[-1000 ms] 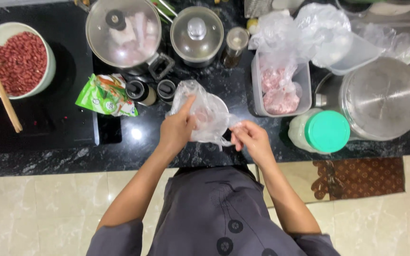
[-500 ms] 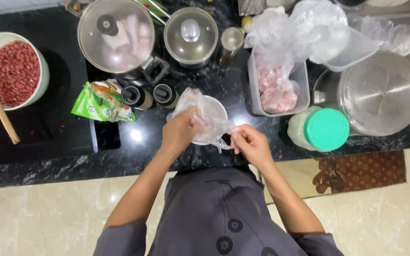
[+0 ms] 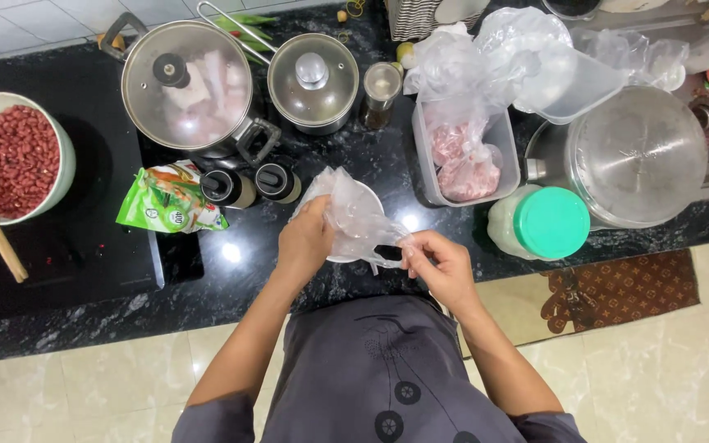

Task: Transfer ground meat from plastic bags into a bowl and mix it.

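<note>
Both hands work a clear bag [image 3: 353, 215] over a white bowl [image 3: 371, 201] on the surface [image 3: 231, 279]: left hand [image 3: 305, 239] clasps its top, right hand [image 3: 441, 264] pinches its lower corner, stretching it open.

Clear bag [image 3: 354, 215] over white bowl [image 3: 364, 220] on black speckled counter [image 3: 207, 295]; grey top [image 3: 379, 369] with dark round print. Red beans [image 3: 11, 161] in cream bowl [image 3: 66, 168], green packet [image 3: 167, 199] with orange and white, pink meat [image 3: 465, 164] in clear tub [image 3: 509, 152]. Green lid [image 3: 551, 221] on white jar [image 3: 502, 230], silver pots [image 3: 186, 86], brown patterned mat [image 3: 617, 289], beige tiles [image 3: 84, 385].
</note>
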